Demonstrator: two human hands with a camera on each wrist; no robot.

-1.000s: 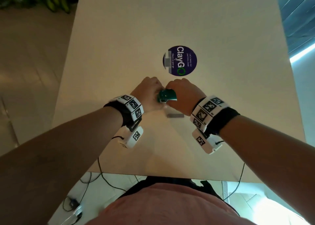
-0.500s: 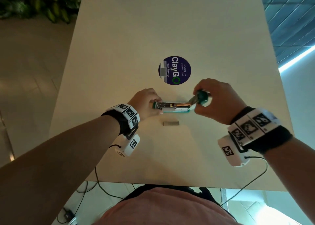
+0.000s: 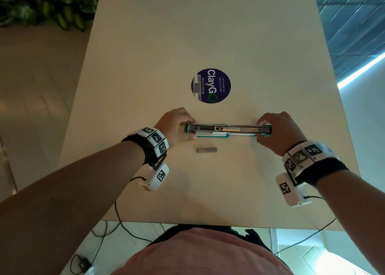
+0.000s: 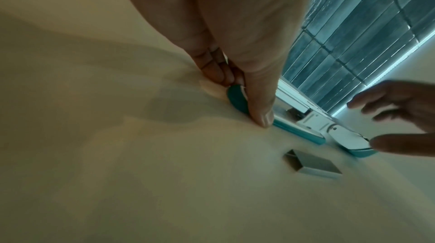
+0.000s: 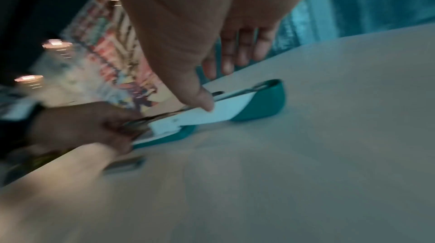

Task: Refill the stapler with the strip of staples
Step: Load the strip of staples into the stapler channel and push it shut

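Two halves of the stapler (image 3: 228, 130) now lie flat in one line on the surface (image 3: 208, 191), where half a second ago my right hand (image 3: 279, 131) was only lifting the lid. Nearest me, the strip of staples (image 3: 207, 150) waits untouched, just beside the base. My left hand (image 3: 177, 126) pinches the base end; my right grips the lid's tip. The magazine looks exposed, ready for loading.

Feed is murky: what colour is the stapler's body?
Teal with white sides; stapler shows best in the right wrist view.
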